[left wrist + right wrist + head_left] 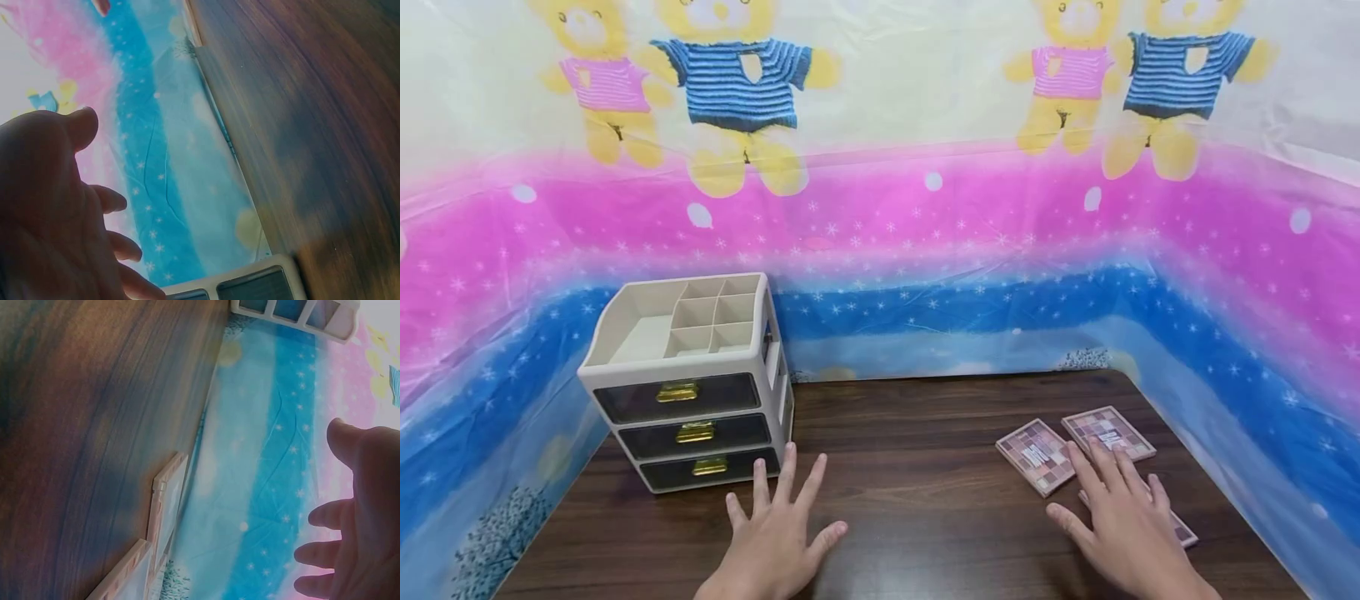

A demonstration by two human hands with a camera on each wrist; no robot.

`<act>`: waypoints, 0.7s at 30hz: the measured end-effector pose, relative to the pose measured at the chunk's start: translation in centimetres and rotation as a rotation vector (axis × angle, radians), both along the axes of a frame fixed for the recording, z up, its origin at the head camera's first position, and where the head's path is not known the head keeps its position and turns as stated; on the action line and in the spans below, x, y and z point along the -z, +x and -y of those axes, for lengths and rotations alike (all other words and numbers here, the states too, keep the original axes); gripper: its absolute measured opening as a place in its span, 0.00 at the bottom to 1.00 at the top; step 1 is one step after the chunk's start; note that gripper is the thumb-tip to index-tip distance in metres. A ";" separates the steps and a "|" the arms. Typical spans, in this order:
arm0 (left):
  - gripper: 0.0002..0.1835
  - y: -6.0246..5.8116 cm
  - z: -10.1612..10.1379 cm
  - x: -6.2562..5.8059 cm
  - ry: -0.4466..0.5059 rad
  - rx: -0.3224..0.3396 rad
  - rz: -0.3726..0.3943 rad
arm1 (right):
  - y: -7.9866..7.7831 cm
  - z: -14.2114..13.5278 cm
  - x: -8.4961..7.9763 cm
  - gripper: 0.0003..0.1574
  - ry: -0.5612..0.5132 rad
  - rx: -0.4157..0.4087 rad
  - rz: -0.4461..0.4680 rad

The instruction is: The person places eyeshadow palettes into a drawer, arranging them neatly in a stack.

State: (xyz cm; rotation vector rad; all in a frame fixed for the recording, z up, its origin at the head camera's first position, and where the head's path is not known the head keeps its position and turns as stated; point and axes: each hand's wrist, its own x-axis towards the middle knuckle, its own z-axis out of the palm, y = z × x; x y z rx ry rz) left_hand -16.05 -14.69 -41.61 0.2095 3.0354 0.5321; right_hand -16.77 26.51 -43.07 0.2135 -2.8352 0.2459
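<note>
While the cream drawer organizer is standing at the left of the bench, your left grip is hanging just in front of it, wide, fingers fanned, holding nothing. A broad stretch of wood is separating that hand from the palettes. Farther right, the left palette is lying flat, its long axis running from back left to front right. The back palette is lying beside it, seemingly slanting the same way. Your right grip is hovering by the group, also wide and holding nothing, so it is clearly the nearer one. You are having the back palette ahead of your fingertips and the left palette ahead and to their left. The front palette is showing past your palm's right edge, mostly hidden behind that hand; you cannot tell its long axis. Any pick-up is probably turning on that sideways offset.
</note>
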 end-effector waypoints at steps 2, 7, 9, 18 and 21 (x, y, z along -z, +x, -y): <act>0.45 0.0 0.0 -0.1 0.003 0.000 -0.006 | -0.1 0.0 -0.1 0.55 0.002 -0.001 0.003; 0.45 0.2 0.2 -0.3 0.018 -0.009 -0.030 | -0.3 0.3 -0.5 0.56 0.001 -0.006 0.016; 0.44 0.4 0.3 -0.3 0.023 -0.015 -0.038 | -0.2 0.3 -0.6 0.56 -0.005 -0.010 0.020; 0.46 0.4 0.8 -1.0 0.047 -0.020 -0.036 | -0.1 1.0 0.1 0.57 -0.073 -0.031 0.023; 0.46 0.3 1.2 -1.2 0.049 -0.038 -0.045 | -0.4 2.0 0.1 0.56 -0.130 -0.059 0.043</act>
